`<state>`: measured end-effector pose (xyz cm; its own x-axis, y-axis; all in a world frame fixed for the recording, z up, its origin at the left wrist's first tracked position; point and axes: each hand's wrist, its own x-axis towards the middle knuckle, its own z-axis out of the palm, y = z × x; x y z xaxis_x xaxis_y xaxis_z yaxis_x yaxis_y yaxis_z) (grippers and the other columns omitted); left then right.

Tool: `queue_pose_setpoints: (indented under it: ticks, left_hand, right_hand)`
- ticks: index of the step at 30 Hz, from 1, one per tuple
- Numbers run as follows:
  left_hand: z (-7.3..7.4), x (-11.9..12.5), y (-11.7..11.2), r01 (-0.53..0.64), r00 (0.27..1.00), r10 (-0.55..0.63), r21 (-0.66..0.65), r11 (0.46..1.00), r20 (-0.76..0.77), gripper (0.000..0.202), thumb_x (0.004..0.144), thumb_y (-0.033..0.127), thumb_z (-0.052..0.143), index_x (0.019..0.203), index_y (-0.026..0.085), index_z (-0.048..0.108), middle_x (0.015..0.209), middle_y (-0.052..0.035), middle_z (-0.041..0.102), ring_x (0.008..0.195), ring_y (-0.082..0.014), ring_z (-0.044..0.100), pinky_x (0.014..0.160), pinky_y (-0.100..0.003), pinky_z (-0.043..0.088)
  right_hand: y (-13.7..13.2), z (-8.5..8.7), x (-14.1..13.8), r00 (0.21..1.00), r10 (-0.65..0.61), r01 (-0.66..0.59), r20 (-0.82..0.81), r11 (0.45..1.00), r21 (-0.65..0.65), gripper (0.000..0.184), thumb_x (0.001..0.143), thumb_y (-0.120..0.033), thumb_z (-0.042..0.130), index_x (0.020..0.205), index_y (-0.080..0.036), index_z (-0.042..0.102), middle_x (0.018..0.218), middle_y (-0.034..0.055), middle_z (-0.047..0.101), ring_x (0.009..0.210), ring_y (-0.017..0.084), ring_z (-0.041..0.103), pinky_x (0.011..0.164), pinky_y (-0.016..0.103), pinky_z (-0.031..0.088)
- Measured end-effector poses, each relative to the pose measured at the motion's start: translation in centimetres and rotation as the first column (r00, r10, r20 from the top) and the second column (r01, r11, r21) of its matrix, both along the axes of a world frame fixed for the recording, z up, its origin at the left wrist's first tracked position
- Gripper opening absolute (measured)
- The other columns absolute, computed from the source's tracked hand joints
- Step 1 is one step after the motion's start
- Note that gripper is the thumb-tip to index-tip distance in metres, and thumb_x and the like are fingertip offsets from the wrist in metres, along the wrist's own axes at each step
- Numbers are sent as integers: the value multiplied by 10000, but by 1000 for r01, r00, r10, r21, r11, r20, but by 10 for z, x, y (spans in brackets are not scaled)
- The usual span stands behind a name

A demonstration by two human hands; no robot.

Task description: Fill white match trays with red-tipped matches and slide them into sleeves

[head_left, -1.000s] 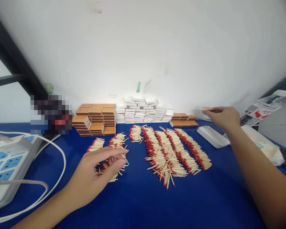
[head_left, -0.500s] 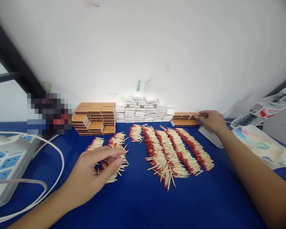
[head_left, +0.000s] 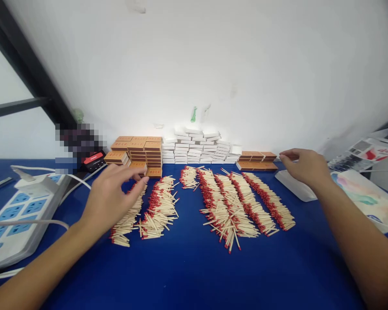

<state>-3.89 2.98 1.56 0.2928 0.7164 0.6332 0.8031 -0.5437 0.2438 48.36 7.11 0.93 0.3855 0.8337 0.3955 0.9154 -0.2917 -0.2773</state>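
Observation:
My left hand (head_left: 111, 196) hovers over the left pile of red-tipped matches (head_left: 127, 217), fingers stretched out toward the tall stack of orange matchboxes (head_left: 139, 150) and holding nothing. My right hand (head_left: 305, 165) is loosely open and empty, just right of a low stack of orange matchboxes (head_left: 257, 160), apart from it. More matches lie in a second pile (head_left: 160, 206), a small heap (head_left: 189, 176) and long rows (head_left: 239, 202) on the blue table (head_left: 194, 275).
White inner boxes (head_left: 197, 146) are stacked against the wall. A white power strip (head_left: 16, 211) with cables lies at the left, a black and red device (head_left: 95, 160) behind it. A white flat object (head_left: 294, 186) and a plastic bag (head_left: 365, 193) lie at the right.
My left hand rose off the match pile and moved back toward the orange stack. My right hand set an orange box on the low stack, then drew back to the right.

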Motion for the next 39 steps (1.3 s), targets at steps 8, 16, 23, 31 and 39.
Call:
queue_pose_setpoints:
  ticks: [8, 16, 23, 31, 39]
  left_hand:
    - [14, -23, 28, -421, 901, 432, 164, 892, -33, 567, 987, 571, 524, 1336, 136, 628, 1155, -185, 665, 1158, -388, 583, 990, -523, 440]
    - [11, -28, 45, -508, 817, 536, 174, 843, -211, 614, 977, 587, 503, 1331, 95, 595, 1085, -237, 706, 1064, -454, 615, 852, -535, 462]
    - [15, -27, 37, -465, 862, 493, 202, 862, -119, 572, 987, 551, 519, 1373, 134, 584, 1163, -227, 691, 1118, -434, 621, 923, -553, 473]
    - [16, -23, 27, -390, 895, 431, 266, 882, -118, 616, 985, 580, 531, 1409, 141, 608, 1192, -176, 679, 1191, -393, 603, 974, -526, 462]
    - [8, -34, 41, -437, 860, 477, 219, 872, -182, 576, 977, 600, 497, 1266, 137, 682, 1070, -183, 708, 1096, -387, 625, 895, -486, 452]
  right_hand:
    - [-8, 12, -33, 998, -9, 4, 55, 996, 86, 288, 910, -364, 553, 993, -199, 774, 1007, 130, 791, 877, 275, 664, 752, 364, 396]
    - [-13, 16, -42, 996, 29, -37, 86, 995, 89, 274, 919, -336, 554, 993, -191, 775, 1023, 121, 795, 905, 265, 669, 760, 350, 393]
    - [-14, 17, -44, 995, 14, -26, 102, 993, 113, 272, 920, -322, 550, 985, -182, 774, 992, 120, 799, 875, 260, 677, 753, 347, 399]
    - [-14, 16, -50, 990, 40, -57, 133, 991, 124, 266, 924, -324, 548, 984, -185, 767, 980, 108, 800, 888, 258, 691, 766, 335, 413]
    - [-14, 12, -52, 986, 62, -80, 157, 990, 113, 253, 924, -327, 557, 963, -181, 759, 936, 129, 794, 838, 273, 680, 730, 350, 404]
